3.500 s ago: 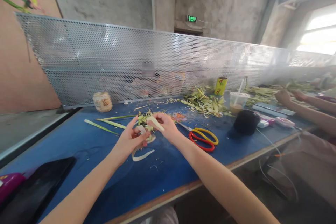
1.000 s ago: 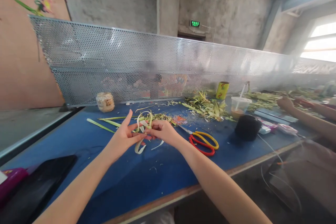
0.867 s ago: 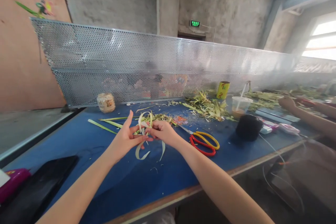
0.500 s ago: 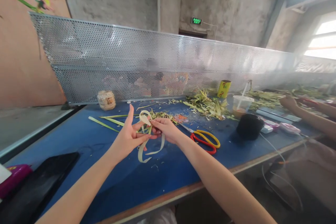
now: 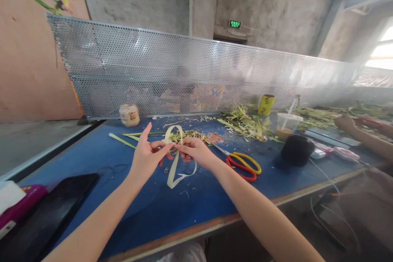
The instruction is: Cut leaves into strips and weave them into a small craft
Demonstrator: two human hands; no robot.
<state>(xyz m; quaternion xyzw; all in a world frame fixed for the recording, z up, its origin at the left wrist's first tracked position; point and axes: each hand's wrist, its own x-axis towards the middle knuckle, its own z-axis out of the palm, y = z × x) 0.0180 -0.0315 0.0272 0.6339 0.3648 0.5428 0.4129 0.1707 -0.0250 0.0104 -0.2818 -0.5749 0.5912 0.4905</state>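
Observation:
A pale, flat strip of plant leaf [image 5: 173, 170] is looped between my hands above the blue table [image 5: 159, 221]. Its loop rises over the fingertips and its ends hang below. My left hand [image 5: 149, 153] pinches the strip between thumb and fingertips, the other fingers partly hidden. Meeting it at the same spot, my right hand [image 5: 195, 152] grips the strip with thumb and forefinger. Scissors [image 5: 242, 166] with one red and one yellow handle lie just right of my right hand. Green stalks [image 5: 122, 140] rest beyond my left hand.
Leaf scraps [image 5: 244, 125] lie at the back near a perforated metal screen [image 5: 147, 73]. A jar [image 5: 129, 115], a yellow can [image 5: 266, 105], a drink cup [image 5: 287, 125] and a black spool-like object [image 5: 297, 150] stand around. A dark tablet [image 5: 66, 200] lies left. A co-worker's hand [image 5: 346, 123] shows right.
My fingertips have come together on the strip. The loop above them stands wider and taller, and the hanging ends have shifted. The view has turned slightly left.

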